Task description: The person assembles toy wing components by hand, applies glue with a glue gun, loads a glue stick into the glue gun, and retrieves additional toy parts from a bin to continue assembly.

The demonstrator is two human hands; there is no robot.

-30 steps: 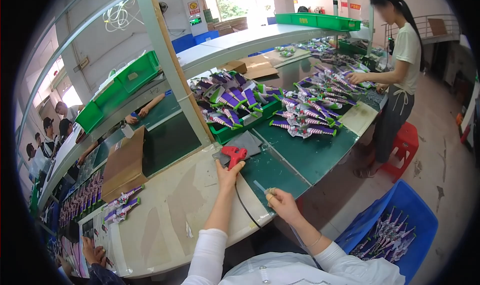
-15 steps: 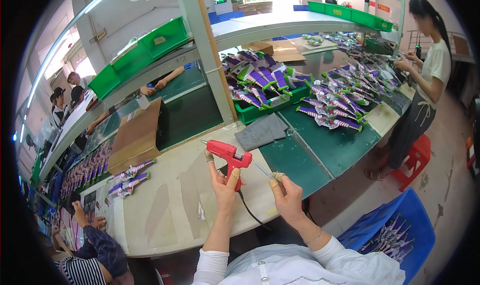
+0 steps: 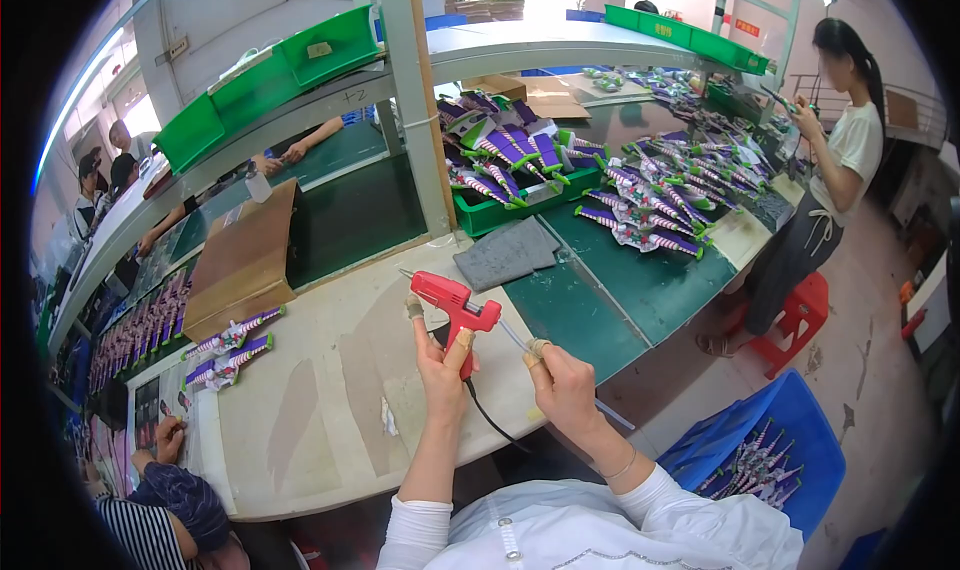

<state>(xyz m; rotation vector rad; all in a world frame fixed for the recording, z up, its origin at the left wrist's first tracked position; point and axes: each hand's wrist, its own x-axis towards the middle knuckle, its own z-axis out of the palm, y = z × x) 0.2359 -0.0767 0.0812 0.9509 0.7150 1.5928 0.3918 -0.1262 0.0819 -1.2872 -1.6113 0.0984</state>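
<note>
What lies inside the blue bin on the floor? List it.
The blue bin holds a loose pile of purple-and-white packaged items, lying at mixed angles. Its bottom and any deeper layers are covered by that pile and by the person's sleeve.

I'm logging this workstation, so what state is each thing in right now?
left hand: closed around the glue gun's handle
glue gun: held upright above the table, nozzle pointing left
right hand: pinching a thin glue stick
glue stick: its tip at the gun's back
green bin: heaped with purple packs
blue crate: partly filled
</note>
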